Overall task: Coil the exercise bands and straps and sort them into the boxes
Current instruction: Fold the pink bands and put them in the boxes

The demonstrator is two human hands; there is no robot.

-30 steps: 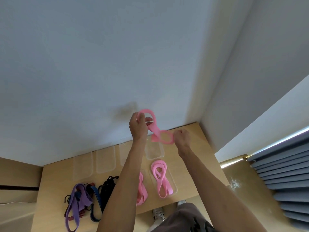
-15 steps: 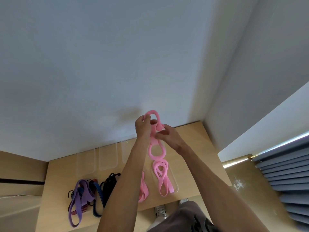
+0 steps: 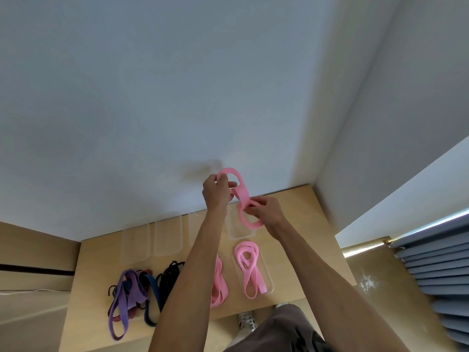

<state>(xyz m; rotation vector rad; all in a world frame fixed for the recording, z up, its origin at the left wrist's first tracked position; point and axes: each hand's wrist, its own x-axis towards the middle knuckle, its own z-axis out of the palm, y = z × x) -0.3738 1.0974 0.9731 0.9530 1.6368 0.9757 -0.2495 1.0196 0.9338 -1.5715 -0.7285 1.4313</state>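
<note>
Both hands are raised above the wooden table (image 3: 299, 214) with a pink exercise band (image 3: 243, 196) twisted into loops between them. My left hand (image 3: 217, 193) grips its upper loop. My right hand (image 3: 266, 210) pinches the band at the crossing, and a lower loop hangs under it. A coiled pink band (image 3: 250, 269) lies in a clear box (image 3: 269, 275) at the front right. Another pink band (image 3: 218, 283) lies beside it, partly hidden by my left arm.
Clear boxes stand in a row at the back, with two at the left (image 3: 135, 246) (image 3: 168, 238) and one under my hands (image 3: 234, 231). A pile of purple (image 3: 127, 293), blue (image 3: 152, 295) and black (image 3: 169, 279) straps lies at the front left. Walls close the back and right.
My right hand was apart from the left, came up to it, and now holds the band lower at the crossing. The band's loops have shifted.
</note>
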